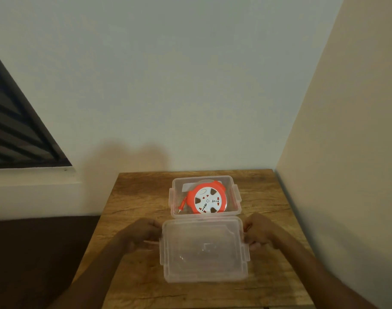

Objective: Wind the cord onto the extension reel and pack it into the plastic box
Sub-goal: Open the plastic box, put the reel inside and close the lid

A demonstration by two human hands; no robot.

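Note:
An orange and white extension reel lies flat inside the clear plastic box at the back of the wooden table. Its orange plug sticks out at the reel's left, inside the box. The clear lid is held level just in front of the box. My left hand grips the lid's left edge and my right hand grips its right edge, fingers curled round the rim.
The wooden table stands in a corner, with a pale wall behind and a cream wall close on the right. A dark surface lies lower left and a dark framed panel hangs on the left wall.

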